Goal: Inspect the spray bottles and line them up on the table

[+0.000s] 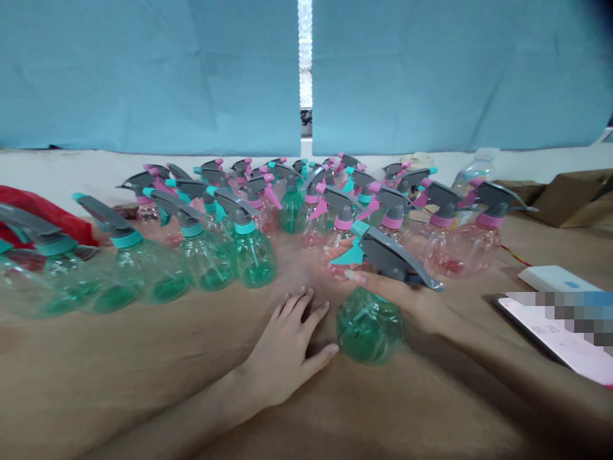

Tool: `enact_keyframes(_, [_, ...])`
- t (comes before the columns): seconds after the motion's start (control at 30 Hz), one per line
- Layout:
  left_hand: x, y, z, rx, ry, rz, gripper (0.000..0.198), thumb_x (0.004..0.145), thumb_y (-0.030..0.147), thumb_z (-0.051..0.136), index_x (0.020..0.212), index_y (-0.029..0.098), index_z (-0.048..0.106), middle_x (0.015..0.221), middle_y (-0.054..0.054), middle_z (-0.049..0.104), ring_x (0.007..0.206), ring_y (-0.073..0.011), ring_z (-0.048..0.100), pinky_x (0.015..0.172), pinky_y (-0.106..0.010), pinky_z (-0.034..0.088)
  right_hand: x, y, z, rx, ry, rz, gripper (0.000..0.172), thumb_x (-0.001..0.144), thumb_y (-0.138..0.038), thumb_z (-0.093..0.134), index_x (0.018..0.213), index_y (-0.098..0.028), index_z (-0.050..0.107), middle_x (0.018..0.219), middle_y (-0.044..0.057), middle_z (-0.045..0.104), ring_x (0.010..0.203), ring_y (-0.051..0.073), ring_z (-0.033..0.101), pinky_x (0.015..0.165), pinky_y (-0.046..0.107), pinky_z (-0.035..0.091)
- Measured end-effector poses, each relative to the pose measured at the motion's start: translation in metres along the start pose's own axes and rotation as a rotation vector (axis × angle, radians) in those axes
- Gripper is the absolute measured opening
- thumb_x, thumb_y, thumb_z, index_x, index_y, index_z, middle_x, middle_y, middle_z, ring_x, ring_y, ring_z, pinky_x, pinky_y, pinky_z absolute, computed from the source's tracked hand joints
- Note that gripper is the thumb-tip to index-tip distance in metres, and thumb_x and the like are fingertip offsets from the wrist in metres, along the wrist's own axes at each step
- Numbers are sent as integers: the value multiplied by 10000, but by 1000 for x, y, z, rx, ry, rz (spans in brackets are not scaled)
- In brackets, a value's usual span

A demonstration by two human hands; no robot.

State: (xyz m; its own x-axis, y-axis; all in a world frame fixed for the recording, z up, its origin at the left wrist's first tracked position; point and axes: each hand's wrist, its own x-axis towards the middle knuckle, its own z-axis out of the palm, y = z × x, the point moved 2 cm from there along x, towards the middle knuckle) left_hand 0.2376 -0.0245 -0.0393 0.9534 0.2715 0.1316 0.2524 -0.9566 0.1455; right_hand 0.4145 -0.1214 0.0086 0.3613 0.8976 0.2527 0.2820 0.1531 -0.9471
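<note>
A green spray bottle (370, 329) with a grey and turquoise trigger head stands in front of me, its nozzle toward the left. My right hand (407, 295) is wrapped around its neck, just under the head; the thumb crosses in front, and other fingers show blurred behind. Flat on the table beside the bottle's left side lies my left hand (285, 345), fingers spread and holding nothing. To the left is a row of green spray bottles (257, 259). Several pink spray bottles (479, 243) stand beyond my right hand.
More pink and green bottles crowd the back of the wooden table (191, 383). At right are a phone (550, 332), a white box-like device (558, 279) and a cardboard box (579, 198). Red material (43, 214) lies far left. A clear plastic bottle (476, 167) stands behind; blue curtains (153, 76) hang beyond.
</note>
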Motion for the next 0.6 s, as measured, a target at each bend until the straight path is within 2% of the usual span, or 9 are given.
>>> enact_keyframes(0.13, [0,0,0,-11,-4,1,581,907,545,437,1361,184,415,1447,-157,330,1329,-327,276,1037,-512,273,2,9,-1,49,18,79,210,771,-315,663,976,-283,691,1025,22,706,958,233,655,830,380,529])
enact_keyframes(0.3, [0,0,-1,-9,-5,-3,580,907,543,439,1360,182,417,1449,-151,331,1334,-326,267,1041,-509,273,3,5,-2,36,89,32,159,730,-275,708,888,-280,689,926,0,712,888,210,664,824,363,527])
enact_keyframes(0.6, [0,2,-2,0,-6,-7,583,903,542,450,1360,182,419,1449,-154,332,1328,-327,279,1036,-506,277,2,7,-1,29,74,69,185,740,-351,697,897,-255,678,931,17,696,883,216,647,808,367,511])
